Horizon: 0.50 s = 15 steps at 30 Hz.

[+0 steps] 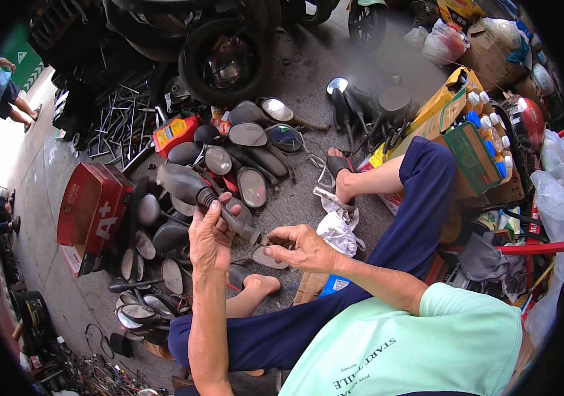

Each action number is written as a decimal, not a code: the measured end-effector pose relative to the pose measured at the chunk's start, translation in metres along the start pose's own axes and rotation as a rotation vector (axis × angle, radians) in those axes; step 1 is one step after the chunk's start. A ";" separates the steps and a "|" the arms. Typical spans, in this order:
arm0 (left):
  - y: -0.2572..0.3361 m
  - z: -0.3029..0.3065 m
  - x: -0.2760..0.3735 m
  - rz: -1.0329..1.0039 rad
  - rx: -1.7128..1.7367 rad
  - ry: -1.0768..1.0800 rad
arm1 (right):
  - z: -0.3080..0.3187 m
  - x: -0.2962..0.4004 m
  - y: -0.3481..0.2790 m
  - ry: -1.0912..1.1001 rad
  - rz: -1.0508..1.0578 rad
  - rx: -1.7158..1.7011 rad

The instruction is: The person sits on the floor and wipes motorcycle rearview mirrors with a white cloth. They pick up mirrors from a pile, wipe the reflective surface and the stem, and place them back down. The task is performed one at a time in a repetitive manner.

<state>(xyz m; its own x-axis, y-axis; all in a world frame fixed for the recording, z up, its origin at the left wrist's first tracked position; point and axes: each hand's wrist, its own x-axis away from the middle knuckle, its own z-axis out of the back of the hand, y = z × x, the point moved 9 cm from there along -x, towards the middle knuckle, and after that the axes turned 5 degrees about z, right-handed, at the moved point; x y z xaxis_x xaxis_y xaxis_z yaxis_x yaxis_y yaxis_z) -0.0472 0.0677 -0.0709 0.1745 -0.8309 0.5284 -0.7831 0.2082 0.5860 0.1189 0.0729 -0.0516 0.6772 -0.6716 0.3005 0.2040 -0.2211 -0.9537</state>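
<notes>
My left hand (212, 232) is closed around the stem of a dark grey motorcycle rear-view mirror (180, 182), its housing tilted up and to the left. At the stem's lower end, the fingertips of my right hand (301, 245) pinch the threaded end; whether they also hold a small part cannot be told. Under and around both hands lies a heap of used scooter mirrors (251, 187), some with glass facing up. One oval mirror (269, 257) lies just below my right fingertips.
A red cardboard box (94, 218) stands left of the heap, near metal rods (118, 123) and a red-yellow bottle (175, 134). A wheel (226, 62) is behind. At right are a carton of bottles (475, 153) and a white cloth (337, 222). Two people (2, 94) are at far left.
</notes>
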 end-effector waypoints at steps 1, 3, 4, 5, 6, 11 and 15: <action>0.006 -0.004 0.002 -0.042 -0.007 -0.016 | 0.006 -0.001 -0.002 0.033 0.043 0.051; 0.010 -0.008 0.002 -0.051 -0.032 -0.080 | 0.015 -0.001 -0.007 0.102 0.128 0.152; 0.011 -0.013 0.004 -0.056 -0.029 -0.102 | 0.019 -0.002 -0.012 0.159 0.214 0.144; 0.012 -0.018 0.005 -0.061 -0.025 -0.124 | 0.021 -0.001 -0.019 0.208 0.285 0.176; 0.010 -0.022 0.005 -0.046 -0.014 -0.146 | 0.024 -0.001 -0.028 0.258 0.356 0.212; -0.007 -0.041 0.010 0.014 -0.023 -0.283 | 0.020 -0.005 -0.037 0.192 0.395 0.405; -0.005 -0.049 0.007 -0.009 0.027 -0.321 | 0.026 0.002 -0.038 0.158 0.558 0.382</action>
<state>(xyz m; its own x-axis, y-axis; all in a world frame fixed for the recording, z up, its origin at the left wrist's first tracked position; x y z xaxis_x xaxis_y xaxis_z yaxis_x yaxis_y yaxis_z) -0.0129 0.0859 -0.0405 -0.0123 -0.9540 0.2997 -0.7984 0.1898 0.5714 0.1308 0.0988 -0.0154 0.6483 -0.7135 -0.2659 0.1092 0.4327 -0.8949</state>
